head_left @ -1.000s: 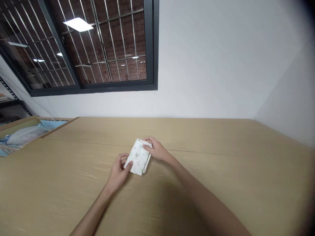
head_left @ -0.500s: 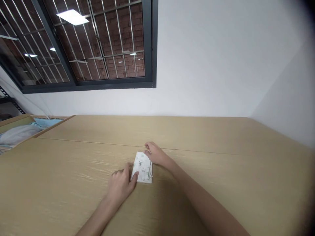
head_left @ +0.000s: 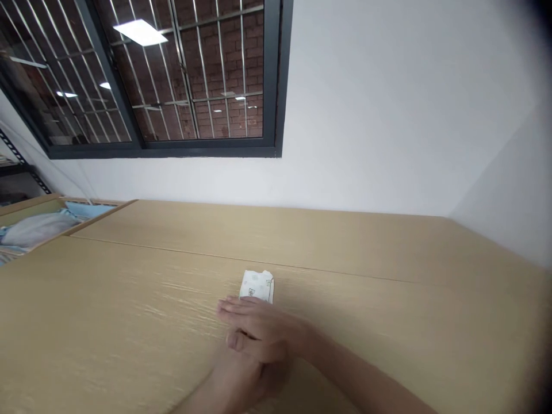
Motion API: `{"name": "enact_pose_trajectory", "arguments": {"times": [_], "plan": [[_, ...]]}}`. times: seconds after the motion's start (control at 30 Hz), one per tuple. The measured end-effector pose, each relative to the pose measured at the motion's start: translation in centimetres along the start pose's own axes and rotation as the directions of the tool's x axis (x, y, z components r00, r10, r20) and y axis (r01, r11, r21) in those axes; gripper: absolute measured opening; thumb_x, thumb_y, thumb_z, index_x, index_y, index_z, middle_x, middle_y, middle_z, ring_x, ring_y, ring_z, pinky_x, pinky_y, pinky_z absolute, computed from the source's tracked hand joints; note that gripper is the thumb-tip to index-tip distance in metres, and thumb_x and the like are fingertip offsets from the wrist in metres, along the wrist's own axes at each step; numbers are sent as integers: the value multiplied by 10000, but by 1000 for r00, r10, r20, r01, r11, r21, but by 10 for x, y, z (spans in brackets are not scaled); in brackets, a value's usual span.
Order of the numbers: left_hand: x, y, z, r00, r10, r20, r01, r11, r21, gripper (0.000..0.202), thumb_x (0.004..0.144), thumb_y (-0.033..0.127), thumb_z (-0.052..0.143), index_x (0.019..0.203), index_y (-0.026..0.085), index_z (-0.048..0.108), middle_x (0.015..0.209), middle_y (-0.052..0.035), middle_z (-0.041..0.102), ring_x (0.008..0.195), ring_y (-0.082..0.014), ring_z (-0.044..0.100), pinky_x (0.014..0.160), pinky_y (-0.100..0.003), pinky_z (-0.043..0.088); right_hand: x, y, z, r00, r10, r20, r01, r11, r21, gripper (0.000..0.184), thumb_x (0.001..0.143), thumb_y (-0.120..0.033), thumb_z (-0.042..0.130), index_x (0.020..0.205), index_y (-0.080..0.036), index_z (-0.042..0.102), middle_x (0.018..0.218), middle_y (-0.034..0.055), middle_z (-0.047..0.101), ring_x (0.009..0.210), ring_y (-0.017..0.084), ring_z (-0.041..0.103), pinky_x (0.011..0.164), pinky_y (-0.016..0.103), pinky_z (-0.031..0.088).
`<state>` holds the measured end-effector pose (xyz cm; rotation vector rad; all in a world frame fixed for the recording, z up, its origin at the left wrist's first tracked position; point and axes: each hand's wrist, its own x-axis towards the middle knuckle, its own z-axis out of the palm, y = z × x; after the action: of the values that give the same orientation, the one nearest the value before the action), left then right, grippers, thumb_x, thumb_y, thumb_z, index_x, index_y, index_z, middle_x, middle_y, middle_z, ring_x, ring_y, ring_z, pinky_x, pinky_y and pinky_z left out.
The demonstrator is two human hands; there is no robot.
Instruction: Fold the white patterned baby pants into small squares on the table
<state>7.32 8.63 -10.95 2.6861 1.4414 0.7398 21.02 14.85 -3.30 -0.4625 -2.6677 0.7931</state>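
Observation:
A small folded white cloth-like piece (head_left: 256, 285) with a faint printed pattern lies on the tan tabletop (head_left: 129, 310), its lower part covered by my hands. My right hand (head_left: 263, 325) lies flat across that lower edge, fingers stretched out to the left. Below it, and overlapping it, is my left hand (head_left: 237, 374), smeared by motion; its fingers are hidden under my right hand and cannot be made out.
At the far left a wooden-edged compartment (head_left: 103, 217) holds pale blue and white bedding-like cloth (head_left: 41, 229). A white wall (head_left: 366, 115) rises behind the table, with a dark-framed barred window (head_left: 207, 150) at the upper left. A thin seam runs across the tabletop.
My hands have come together over the lower part of the white piece; my right hand has moved down from its top corner and my left has slid right beneath it. The view has shifted slightly.

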Motion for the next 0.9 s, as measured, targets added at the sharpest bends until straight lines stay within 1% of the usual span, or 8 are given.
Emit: {"name": "enact_pose_trajectory", "arguments": {"times": [0.13, 0.23, 0.3, 0.33, 0.4, 0.47, 0.7, 0.9], "plan": [[2, 4, 6, 994, 54, 99, -64, 992, 106, 547, 886, 336, 557, 1413, 187, 571, 1294, -177, 684, 1134, -397, 680, 933, -540, 620, -11, 12, 3, 996, 68, 50, -68, 998, -10, 507, 1056, -419, 425, 1538, -267, 453, 1576, 57, 419, 1466, 280, 390, 1245, 437, 281], [5, 7, 5, 988, 44, 150, -66, 988, 140, 444, 926, 346, 520, 1306, 160, 656, 1194, -202, 722, 1032, -392, 716, 846, -526, 646, -16, 27, 1, 994, 107, 21, -105, 992, -68, 495, 1053, -414, 428, 1520, -261, 486, 1565, 60, 431, 1478, 291, 366, 1263, 451, 246], [4, 8, 8, 989, 12, 146, -33, 989, 144, 430, 942, 365, 500, 1257, 129, 673, 1170, -216, 726, 1045, -397, 710, 840, -528, 647, -18, 40, 0, 993, 116, -24, -118, 986, -119, 506, 1045, -402, 446, 1532, -264, 468, 1570, 61, 422, 1481, 305, 357, 1265, 467, 238], [3, 7, 10, 992, 2, 125, -19, 990, 140, 458, 943, 379, 500, 1274, 103, 655, 1210, -232, 707, 1099, -411, 689, 863, -536, 640, -19, 46, -1, 993, 110, -46, -115, 982, -148, 512, 1045, -395, 447, 1539, -262, 454, 1572, 64, 419, 1483, 307, 352, 1261, 478, 243], [1, 4, 16, 997, 1, 75, -11, 992, 126, 559, 933, 410, 520, 1363, 57, 574, 1358, -270, 611, 1252, -439, 600, 935, -545, 613, -20, 58, -3, 993, 85, -80, -100, 972, -210, 522, 1049, -391, 436, 1552, -253, 426, 1580, 75, 410, 1497, 299, 324, 1254, 505, 240], [-1, 1, 20, 998, 8, 63, -16, 992, 124, 639, 926, 430, 533, 1436, 48, 496, 1457, -281, 511, 1346, -447, 511, 980, -540, 591, -20, 67, -6, 993, 80, -88, -101, 959, -266, 531, 1057, -405, 418, 1563, -247, 395, 1596, 83, 386, 1514, 282, 285, 1250, 522, 230], [4, 3, 9, 987, -3, 160, -25, 985, 170, 697, 941, 403, 504, 1500, 3, 394, 1512, -274, 399, 1363, -442, 464, 1002, -515, 572, -19, 92, -15, 986, 99, -132, -138, 934, -330, 551, 1074, -429, 378, 1587, -233, 331, 1653, 80, 265, 1544, 254, 201, 1263, 498, 188], [4, 4, 11, 991, 12, 132, -35, 984, 176, 694, 911, 382, 553, 1486, 16, 422, 1497, -277, 419, 1353, -442, 472, 1005, -507, 574, -24, 114, -17, 962, 198, -188, -242, 938, -249, 575, 1083, -457, 303, 1613, -239, 251, 1661, 64, 253, 1536, 239, 232, 1262, 479, 208]]}}
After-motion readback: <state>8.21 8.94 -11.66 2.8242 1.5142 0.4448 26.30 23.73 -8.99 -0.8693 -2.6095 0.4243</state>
